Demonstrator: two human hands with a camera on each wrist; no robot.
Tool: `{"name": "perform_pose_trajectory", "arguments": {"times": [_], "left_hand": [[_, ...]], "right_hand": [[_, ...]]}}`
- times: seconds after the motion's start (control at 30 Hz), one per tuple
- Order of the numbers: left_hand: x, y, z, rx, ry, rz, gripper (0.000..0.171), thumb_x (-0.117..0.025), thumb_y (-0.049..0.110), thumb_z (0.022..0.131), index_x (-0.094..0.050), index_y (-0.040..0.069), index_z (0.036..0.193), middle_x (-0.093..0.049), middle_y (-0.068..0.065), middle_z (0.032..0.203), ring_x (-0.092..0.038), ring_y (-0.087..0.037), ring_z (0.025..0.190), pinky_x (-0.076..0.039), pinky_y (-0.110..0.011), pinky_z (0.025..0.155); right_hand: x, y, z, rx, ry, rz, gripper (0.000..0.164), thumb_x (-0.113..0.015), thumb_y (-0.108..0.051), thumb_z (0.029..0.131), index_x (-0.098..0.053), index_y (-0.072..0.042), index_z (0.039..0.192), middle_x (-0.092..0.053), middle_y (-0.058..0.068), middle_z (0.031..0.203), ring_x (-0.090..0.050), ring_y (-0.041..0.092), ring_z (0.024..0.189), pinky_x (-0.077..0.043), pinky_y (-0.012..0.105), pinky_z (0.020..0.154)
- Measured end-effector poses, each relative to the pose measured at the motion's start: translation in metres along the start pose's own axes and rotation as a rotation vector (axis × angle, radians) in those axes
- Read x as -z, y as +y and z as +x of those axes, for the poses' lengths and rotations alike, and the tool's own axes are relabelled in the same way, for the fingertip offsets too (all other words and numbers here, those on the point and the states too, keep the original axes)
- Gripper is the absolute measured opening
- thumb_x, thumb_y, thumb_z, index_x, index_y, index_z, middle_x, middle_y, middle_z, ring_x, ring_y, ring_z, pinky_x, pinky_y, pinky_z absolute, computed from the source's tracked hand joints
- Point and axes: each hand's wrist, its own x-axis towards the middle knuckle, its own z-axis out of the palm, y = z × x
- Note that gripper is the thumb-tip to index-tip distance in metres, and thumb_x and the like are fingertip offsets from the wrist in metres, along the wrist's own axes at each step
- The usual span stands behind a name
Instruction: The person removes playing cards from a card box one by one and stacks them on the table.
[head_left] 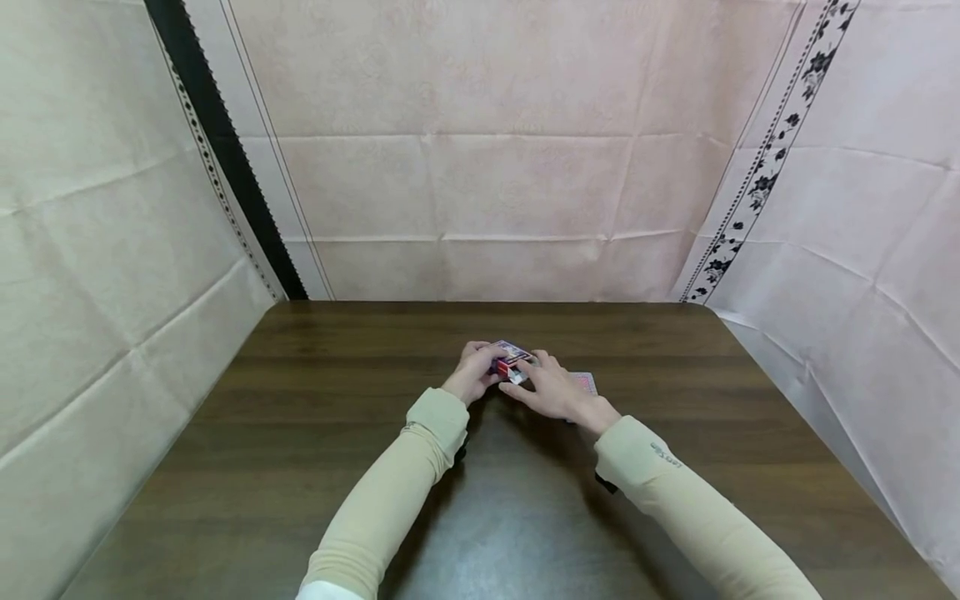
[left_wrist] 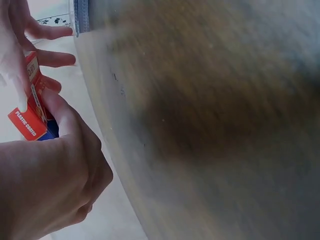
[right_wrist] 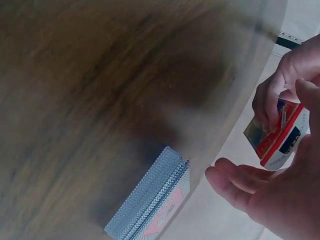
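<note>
Item: one small red, blue and white printed card box (head_left: 513,354), held up over the brown wood-grain table (head_left: 495,517), between the hands. Left hand (head_left: 472,372): thumb and fingers bent round the box, gripping it. Right hand (head_left: 553,389): fingers loosely spread, mostly extended, touching the box at its flap end. Left wrist view only: "PLASTIC COATED" lettering on a red panel. Right wrist view: the white flap's dark blue label, and the zigzag sides of a pink and blue-grey patterned rectangular block (right_wrist: 152,200), which lies on the table beside the right hand. Orientation: red-and-white end towards the person; long axis uncertain, fingers covering part.
</note>
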Motion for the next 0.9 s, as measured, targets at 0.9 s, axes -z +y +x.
{"name": "perform_pose_trajectory", "arguments": {"times": [0.9], "left_hand": [[0.008,0.003,0.002,-0.040,0.117,-0.090,0.044,-0.056,-0.003,0.090,-0.031,0.003,0.126,-0.049,-0.029,0.132,-0.059,-0.033,0.110,-0.051,-0.046,0.099]], "right_hand": [[0.030,0.023,-0.030,-0.121,0.142,-0.073,0.042,-0.066,-0.030,0.086,-0.053,-0.004,0.116,-0.054,0.015,0.098,-0.051,0.024,0.076,-0.044,0.033,0.058]]}}
